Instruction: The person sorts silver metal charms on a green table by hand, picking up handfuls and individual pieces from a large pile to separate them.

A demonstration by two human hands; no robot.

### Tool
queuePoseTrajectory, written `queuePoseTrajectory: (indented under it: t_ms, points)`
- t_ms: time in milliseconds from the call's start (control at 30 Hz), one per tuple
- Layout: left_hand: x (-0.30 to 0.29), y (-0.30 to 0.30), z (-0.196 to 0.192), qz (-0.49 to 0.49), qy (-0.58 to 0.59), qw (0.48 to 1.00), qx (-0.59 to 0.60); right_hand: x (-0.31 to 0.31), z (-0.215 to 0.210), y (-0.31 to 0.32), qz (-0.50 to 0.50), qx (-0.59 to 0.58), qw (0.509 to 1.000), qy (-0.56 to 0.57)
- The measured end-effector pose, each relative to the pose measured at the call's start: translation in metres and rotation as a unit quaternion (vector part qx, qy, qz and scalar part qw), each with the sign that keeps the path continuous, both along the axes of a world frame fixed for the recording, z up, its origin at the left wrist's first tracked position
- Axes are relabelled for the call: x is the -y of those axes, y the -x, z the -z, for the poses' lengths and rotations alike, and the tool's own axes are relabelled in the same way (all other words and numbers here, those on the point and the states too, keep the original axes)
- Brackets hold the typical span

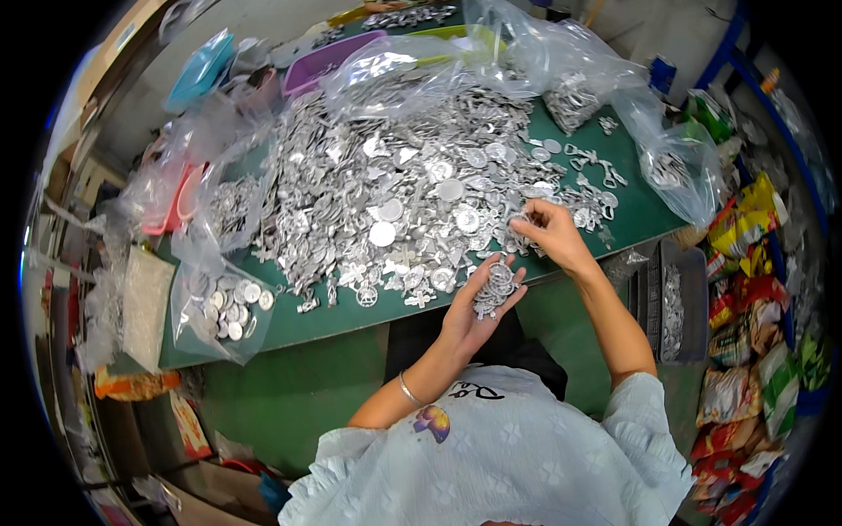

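Palm-up, the left hand [481,302] cups a small heap of silvery metal charms [494,289] just off the table's near edge, while the right hand [545,230] pinches at pieces on the edge of the big pile of metal charms [395,184] spread over the green table [351,316]. Flat round discs, crosses and openwork shapes glint dull grey. Clear plastic bags surround the pile: one bag of round discs [224,302] at the left, another crumpled bag [675,167] at the right. Beyond, a purple tray [320,61], and colourful snack packets [745,351] crowd the right side.
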State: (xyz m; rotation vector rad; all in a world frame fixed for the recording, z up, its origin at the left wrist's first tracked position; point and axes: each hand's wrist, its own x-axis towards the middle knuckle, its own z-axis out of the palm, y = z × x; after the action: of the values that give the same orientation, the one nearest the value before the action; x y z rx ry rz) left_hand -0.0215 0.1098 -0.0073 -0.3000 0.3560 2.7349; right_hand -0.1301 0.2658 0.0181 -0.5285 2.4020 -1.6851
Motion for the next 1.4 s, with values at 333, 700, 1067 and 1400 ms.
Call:
queuePoseTrajectory:
  t_ms: [333, 700, 1067, 1400]
  points:
    - [0.018, -0.001, 0.005, 0.018, 0.015, 0.997, -0.067, 0.03, 0.009, -0.013, -0.014, -0.103, 0.995, -0.001]
    - [0.169, 0.008, -0.037, -0.257, 0.134, 0.957, -0.007, 0.024, 0.021, -0.011, 0.016, -0.095, 0.995, 0.032]
    - [0.278, 0.081, -0.088, -0.557, 0.375, 0.741, -0.027, 0.029, 0.015, -0.015, 0.0, -0.134, 0.991, -0.011]
    - [0.14, -0.033, -0.003, -0.239, 0.868, 0.409, -0.146, 0.109, -0.003, -0.03, -0.071, -0.358, 0.918, -0.157]
